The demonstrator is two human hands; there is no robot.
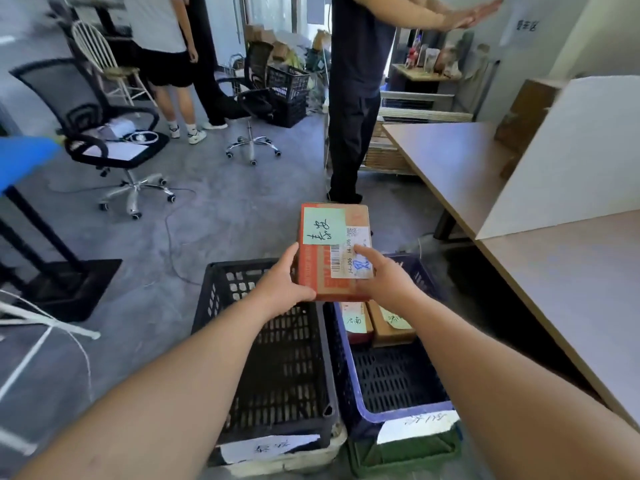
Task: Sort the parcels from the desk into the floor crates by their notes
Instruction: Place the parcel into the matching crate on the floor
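I hold a red-brown cardboard parcel [323, 265] flat in the air above the far ends of two floor crates. A green handwritten note [323, 226] and a white shipping label sit on its top. My left hand [282, 280] grips its left near corner; my right hand [382, 275] holds the right side, index finger lying on the label. Below stand a black crate [214, 296] on the left, with nothing seen inside, and a blue crate [349, 372] on the right, where two noted parcels [391, 323] lie at its far end. Each crate carries a white paper label on its near wall.
The desk [554, 271] runs along the right with a white board [581, 161] standing on it. A person in dark clothes [353, 98] stands just beyond the parcel; two more stand farther back. Office chairs [104, 133], a floor cable and a black stand base [69, 289] occupy the left.
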